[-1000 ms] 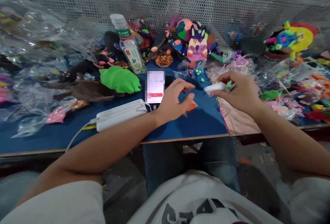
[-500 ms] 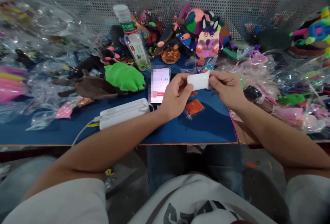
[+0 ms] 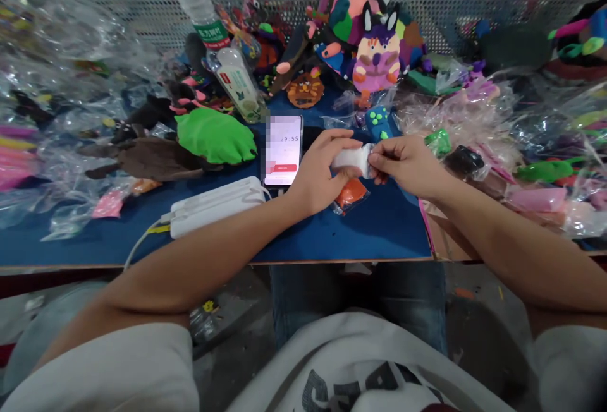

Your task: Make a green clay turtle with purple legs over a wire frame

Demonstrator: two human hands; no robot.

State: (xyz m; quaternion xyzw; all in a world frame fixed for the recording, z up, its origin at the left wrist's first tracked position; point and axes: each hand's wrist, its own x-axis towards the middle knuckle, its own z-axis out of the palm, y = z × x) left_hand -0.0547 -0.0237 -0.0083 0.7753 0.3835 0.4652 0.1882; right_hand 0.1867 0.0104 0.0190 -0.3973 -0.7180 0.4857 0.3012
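A small packet of white clay (image 3: pixel 349 159) in clear wrap is held up between both hands above the blue tabletop. My left hand (image 3: pixel 318 169) grips its left end between thumb and fingers. With thumb and forefinger, my right hand (image 3: pixel 403 162) pinches the wrapper at the right end. Just below the packet lies a wrapped orange clay packet (image 3: pixel 351 194), partly covered by my left hand. Beyond the hands rests a blue clay piece (image 3: pixel 378 122) with green dots.
Left of my hands lie a lit phone (image 3: pixel 284 153) and a white power bank (image 3: pixel 215 206) with a cable. A bottle (image 3: pixel 230 64), a green clay shape (image 3: pixel 215 137) and a clay animal figure (image 3: pixel 378 58) stand behind. Plastic wrappers (image 3: pixel 474 115) heap at both sides.
Both hands have lowered slightly, bringing the white packet nearer the orange one. The packet's right end now looks crumpled under my right fingers. The camera view has shifted a little.
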